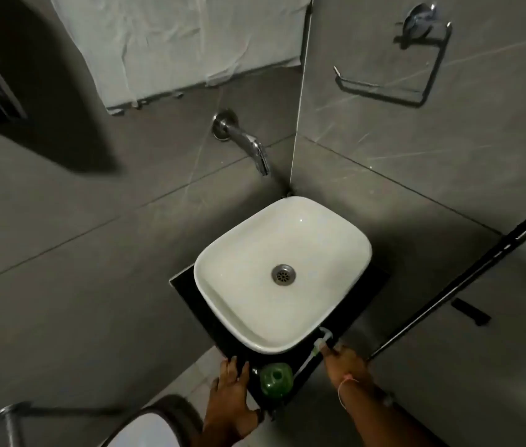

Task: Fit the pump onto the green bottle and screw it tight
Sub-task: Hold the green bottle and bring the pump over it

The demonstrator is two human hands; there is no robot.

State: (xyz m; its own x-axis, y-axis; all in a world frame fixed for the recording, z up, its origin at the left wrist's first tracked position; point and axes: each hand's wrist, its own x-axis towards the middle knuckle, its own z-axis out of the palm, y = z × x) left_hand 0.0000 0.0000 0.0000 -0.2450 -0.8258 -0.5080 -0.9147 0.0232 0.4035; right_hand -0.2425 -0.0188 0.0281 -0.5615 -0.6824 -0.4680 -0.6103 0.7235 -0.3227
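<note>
The green bottle (276,379) stands upright on the black counter (187,290) just in front of the sink, its round mouth uncapped. The white pump (321,342) lies on the counter to the bottle's right, head by the sink's corner, its thin tube slanting down toward the bottle. My right hand (345,359) rests beside the pump with fingertips touching its collar; whether it grips it is unclear. My left hand (232,395) lies flat and open on the counter's near edge, left of the bottle and not touching it.
A white square sink (223,253) with a metal drain fills the counter. A chrome tap (248,143) juts from the grey tiled wall above it. An empty metal holder (416,59) hangs on the right wall. A white toilet edge (145,427) shows at bottom left.
</note>
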